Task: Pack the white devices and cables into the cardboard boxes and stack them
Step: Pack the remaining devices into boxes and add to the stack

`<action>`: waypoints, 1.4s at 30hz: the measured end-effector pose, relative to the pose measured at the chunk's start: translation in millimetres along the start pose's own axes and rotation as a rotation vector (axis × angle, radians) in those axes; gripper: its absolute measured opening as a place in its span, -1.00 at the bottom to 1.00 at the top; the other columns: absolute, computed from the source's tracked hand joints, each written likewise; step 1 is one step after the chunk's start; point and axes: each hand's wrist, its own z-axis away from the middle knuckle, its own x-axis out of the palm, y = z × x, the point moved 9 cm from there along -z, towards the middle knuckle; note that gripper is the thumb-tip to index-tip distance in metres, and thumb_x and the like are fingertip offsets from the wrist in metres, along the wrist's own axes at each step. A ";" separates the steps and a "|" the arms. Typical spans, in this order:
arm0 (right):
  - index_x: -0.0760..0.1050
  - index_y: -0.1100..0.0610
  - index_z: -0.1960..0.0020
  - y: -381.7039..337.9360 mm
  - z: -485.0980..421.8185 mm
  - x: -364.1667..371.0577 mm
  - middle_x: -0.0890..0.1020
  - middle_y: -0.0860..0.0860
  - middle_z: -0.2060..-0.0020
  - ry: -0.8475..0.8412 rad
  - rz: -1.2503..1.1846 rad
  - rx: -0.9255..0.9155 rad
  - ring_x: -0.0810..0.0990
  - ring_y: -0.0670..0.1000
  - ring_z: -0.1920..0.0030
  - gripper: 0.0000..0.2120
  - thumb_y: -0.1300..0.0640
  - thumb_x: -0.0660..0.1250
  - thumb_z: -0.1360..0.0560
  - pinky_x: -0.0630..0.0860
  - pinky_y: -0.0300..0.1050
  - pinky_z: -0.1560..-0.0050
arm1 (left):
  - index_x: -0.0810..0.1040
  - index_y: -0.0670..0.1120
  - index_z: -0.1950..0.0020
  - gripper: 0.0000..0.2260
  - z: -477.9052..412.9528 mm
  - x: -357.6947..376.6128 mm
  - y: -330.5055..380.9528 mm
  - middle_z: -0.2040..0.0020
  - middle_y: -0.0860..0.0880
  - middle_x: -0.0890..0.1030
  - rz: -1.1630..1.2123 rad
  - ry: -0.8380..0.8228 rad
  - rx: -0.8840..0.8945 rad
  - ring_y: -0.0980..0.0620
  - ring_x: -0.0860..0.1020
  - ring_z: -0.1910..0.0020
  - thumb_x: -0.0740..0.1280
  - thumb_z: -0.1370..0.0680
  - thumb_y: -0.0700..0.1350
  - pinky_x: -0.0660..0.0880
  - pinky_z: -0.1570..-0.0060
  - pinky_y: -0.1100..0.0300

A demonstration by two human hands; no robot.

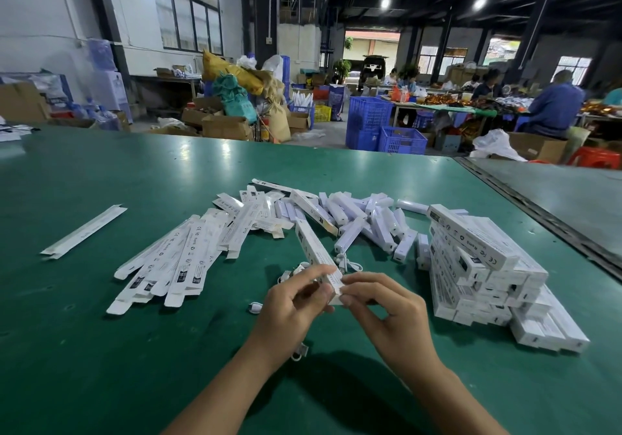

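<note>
A long white cardboard box [313, 246] points away from me over the green table [101, 350]. My left hand [292, 303] grips its near end from the left. My right hand [387, 313] pinches the flap at that same end. White cables [350, 264] lie just behind my fingers, and another cable [254, 307] sits left of my left hand. Loose white devices [370, 219] are heaped at the middle back. Flat unfolded boxes [175, 259] fan out to the left. A stack of closed boxes [481, 266] stands at the right.
One flat box [84, 231] lies alone at the far left. A small connector [301, 351] rests under my left wrist. A grey table [572, 205] adjoins on the right. Beyond the table edge are blue crates [400, 138], cartons, sacks and seated workers.
</note>
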 end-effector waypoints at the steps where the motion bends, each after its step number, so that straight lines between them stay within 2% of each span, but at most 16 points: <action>1: 0.67 0.18 0.10 1.9 0.4 -0.3 0.67 -0.07 0.08 0.000 -0.020 0.024 0.66 -0.11 0.16 -0.93 0.29 0.49 -0.42 0.58 -0.24 0.16 | 0.63 0.22 -0.20 -0.68 1.0 1.2 0.4 0.18 0.04 0.63 -0.024 -0.025 0.002 0.01 0.65 0.12 0.38 -0.49 0.26 0.62 -0.07 -0.11; 3: 0.64 0.11 0.07 10.2 2.2 -0.3 0.67 -0.12 0.15 0.003 -0.093 0.132 0.65 -0.07 0.26 -0.84 0.29 0.52 -0.40 0.60 -0.14 0.24 | 0.61 0.21 -0.21 -0.59 3.2 3.3 1.0 0.25 -0.03 0.55 -0.082 -0.065 0.011 -0.07 0.57 0.20 0.41 -0.44 0.35 0.60 0.01 -0.07; 6: 0.57 -0.01 -0.02 19.6 6.1 2.5 0.68 -0.10 0.18 0.011 -0.176 0.274 0.64 0.00 0.31 -0.68 0.29 0.54 -0.38 0.63 -0.02 0.21 | 0.62 0.19 -0.15 -0.61 3.7 4.3 1.8 0.29 0.00 0.46 -0.099 -0.065 0.006 0.00 0.43 0.26 0.45 -0.40 0.33 0.46 0.14 0.02; 9: 0.55 -0.04 -0.06 20.7 6.9 4.5 0.68 -0.03 0.15 0.004 -0.201 0.293 0.64 0.03 0.30 -0.65 0.28 0.54 -0.39 0.63 0.03 0.19 | 0.65 0.18 -0.11 -0.69 2.9 3.8 3.2 0.28 -0.03 0.48 -0.083 -0.061 -0.017 -0.02 0.46 0.23 0.44 -0.42 0.24 0.53 0.05 -0.19; 11: 0.52 -0.07 -0.14 17.9 6.4 6.6 0.66 -0.03 0.09 -0.049 -0.216 0.260 0.65 0.04 0.28 -0.64 0.23 0.46 -0.42 0.62 -0.04 0.18 | 0.66 0.15 -0.09 -0.74 3.5 5.5 9.2 0.28 0.02 0.52 -0.052 -0.074 0.010 0.03 0.51 0.23 0.42 -0.45 0.19 0.54 0.10 -0.08; 13: 0.48 -0.10 -0.23 20.2 6.7 7.1 0.59 -0.10 -0.11 -0.099 -0.147 0.240 0.63 0.03 0.27 -0.53 0.24 0.34 -0.37 0.59 -0.11 0.16 | 0.67 0.08 -0.07 -0.75 3.5 5.9 15.9 0.25 0.03 0.60 0.123 -0.067 0.014 0.06 0.57 0.25 0.41 -0.47 0.14 0.54 0.19 0.15; 15: 0.40 -0.19 -0.26 33.7 7.8 6.1 0.45 -0.25 -0.27 -0.141 0.050 0.276 0.58 0.00 0.32 -0.42 0.29 0.37 -0.37 0.57 -0.14 0.18 | 0.68 -0.03 -0.05 -0.68 1.5 3.5 19.0 0.22 -0.04 0.62 0.389 -0.072 -0.023 0.02 0.55 0.30 0.46 -0.44 0.16 0.51 0.27 0.19; 17: 0.44 -0.19 -0.26 49.8 8.6 4.2 0.47 -0.26 -0.26 -0.179 0.228 0.338 0.54 0.00 0.38 -0.47 0.26 0.45 -0.41 0.56 -0.14 0.18 | 0.67 -0.08 -0.04 -0.62 -0.9 -0.1 18.1 0.31 -0.08 0.58 0.556 -0.110 -0.064 0.02 0.50 0.37 0.49 -0.42 0.20 0.48 0.31 0.19; 20: 0.59 -0.01 -0.21 61.2 8.7 -2.5 0.62 -0.19 -0.09 -0.164 0.298 0.361 0.50 -0.06 0.45 -0.64 0.17 0.50 -0.44 0.50 -0.26 0.24 | 0.67 -0.07 -0.05 -0.54 -3.4 -4.0 10.4 0.38 -0.06 0.53 0.634 -0.127 -0.123 0.05 0.47 0.42 0.53 -0.36 0.26 0.47 0.34 0.20; 24: 0.66 0.07 -0.13 55.7 8.1 0.3 0.56 -0.38 0.17 -0.152 0.230 0.326 0.48 -0.22 0.42 -0.67 0.26 0.54 -0.39 0.31 -0.49 0.35 | 0.67 0.01 -0.18 -0.34 -4.8 -1.8 3.6 0.32 0.04 0.42 0.604 -0.142 -0.116 0.13 0.38 0.37 0.52 -0.24 0.40 0.42 0.30 0.25; 26: 0.68 0.04 -0.09 51.4 6.6 5.6 0.56 -0.42 0.18 -0.176 0.209 0.313 0.48 -0.27 0.41 -0.69 0.24 0.55 -0.38 0.29 -0.51 0.35 | 0.64 -0.04 -0.14 -0.36 -4.1 -2.3 4.1 0.30 0.06 0.43 0.462 -0.144 -0.052 0.12 0.38 0.34 0.51 -0.27 0.39 0.40 0.25 0.23; 29: 0.67 -0.02 -0.10 42.3 4.2 20.0 0.62 -0.35 0.11 -0.235 0.190 0.233 0.48 -0.32 0.41 -0.70 0.18 0.55 -0.39 0.30 -0.52 0.33 | 0.67 -0.05 -0.04 -0.55 -1.2 -2.0 1.9 0.18 0.01 0.65 0.208 -0.062 -0.023 0.11 0.60 0.20 0.54 -0.32 0.22 0.53 0.12 0.22; 32: 0.60 -0.13 -0.16 48.2 7.1 35.0 0.63 -0.32 0.04 -0.379 0.195 0.230 0.54 -0.23 0.32 -0.69 -0.04 0.42 -0.41 0.40 -0.41 0.26 | 0.72 0.04 0.05 -0.72 -0.7 -8.0 -5.9 0.05 0.04 0.72 -0.001 0.074 -0.062 0.09 0.68 0.01 0.60 -0.34 0.14 0.57 0.05 0.28; 35: 0.59 -0.10 -0.15 80.2 8.3 25.0 0.57 -0.24 -0.13 -0.320 0.202 0.360 0.55 -0.18 -0.08 -0.64 -0.06 0.22 -0.40 0.49 -0.18 -0.07 | 0.69 0.01 0.07 -0.74 -0.7 -20.3 -8.6 0.08 0.11 0.73 0.043 0.231 -0.122 0.18 0.68 0.07 0.53 -0.32 0.08 0.53 0.12 0.41; 38: 0.46 -0.03 -0.35 130.4 1.0 6.9 0.37 -0.03 -0.39 -0.256 0.579 0.563 0.31 0.03 -0.41 -0.62 -0.06 0.25 -0.56 0.40 0.01 -0.29 | 0.67 -0.01 0.08 -0.72 0.3 -38.3 -8.8 0.18 0.13 0.72 0.121 0.399 -0.160 0.24 0.65 0.23 0.47 -0.32 0.13 0.49 0.27 0.44; 42: 0.21 -0.13 -0.49 180.9 -8.7 -0.8 0.16 0.15 -0.52 -0.365 0.929 0.742 0.06 0.24 -0.51 -0.51 -0.22 0.10 -0.59 0.18 0.27 -0.42 | 0.66 -0.13 0.07 -0.79 1.0 -49.3 -21.5 0.19 -0.04 0.72 0.234 0.512 -0.241 0.07 0.65 0.24 0.44 -0.49 0.02 0.53 0.36 0.30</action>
